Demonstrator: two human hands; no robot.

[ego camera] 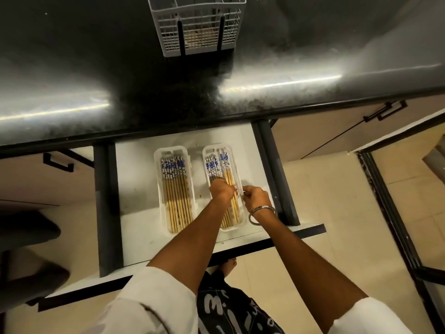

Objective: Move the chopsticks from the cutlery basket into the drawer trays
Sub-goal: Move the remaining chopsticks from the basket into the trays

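Two white trays lie side by side in the open drawer point(139, 179). The left tray point(157, 189) holds several wooden chopsticks point(177, 191) with blue-and-white tops. The right tray point(239, 182) holds several more chopsticks point(216, 167). My left hand point(222, 190) rests in the right tray, its fingers closed around a few of those chopsticks. My right hand point(256, 197), with a metal bangle at the wrist, hovers at the tray's right rim with fingers curled; whether it grips anything is unclear. The grey cutlery basket point(197, 22) stands far back on the counter, with something pale inside.
The dark, glossy countertop point(144, 80) overhangs the back of the drawer. Dark drawer rails point(103, 201) run along both sides. Cabinet fronts with black handles point(60, 162) flank the drawer. A glass door frame point(390, 203) stands to the right. My foot point(228, 265) shows below the drawer front.
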